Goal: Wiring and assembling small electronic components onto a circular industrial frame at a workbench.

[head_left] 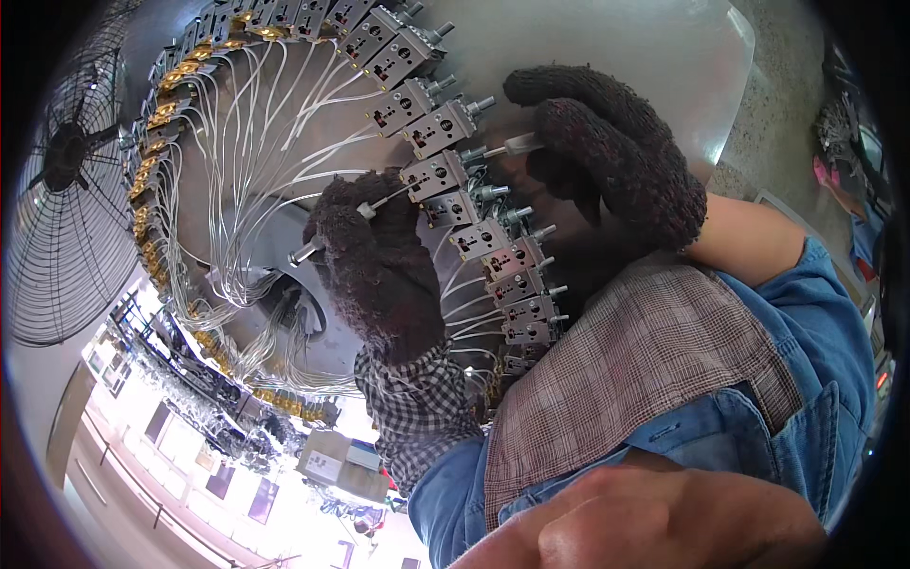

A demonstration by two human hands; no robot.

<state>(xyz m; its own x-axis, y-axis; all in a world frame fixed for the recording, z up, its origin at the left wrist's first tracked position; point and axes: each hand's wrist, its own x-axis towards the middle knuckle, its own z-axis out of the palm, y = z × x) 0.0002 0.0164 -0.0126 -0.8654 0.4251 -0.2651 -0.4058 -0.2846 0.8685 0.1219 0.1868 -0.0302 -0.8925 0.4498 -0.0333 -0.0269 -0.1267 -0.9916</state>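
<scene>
Metal blocks with short threaded shafts stand in a large ring on a grey metal table. My left hand, in a dark knitted glove, is inside the ring, closed around a slim metal tool. That tool's thin tip meets the face of one metal block; its silver end sticks out past the glove. On the outer side, my right hand, gloved alike, is closed on a second slim tool. Its thin tip points at the shaft side of the same block. Glove fabric hides both grips.
White wires run from the blocks into a bundle near an opening in the middle of the ring. Brass-coloured parts line the ring's left side. A caged fan stands at left, and another person's arm shows at far right.
</scene>
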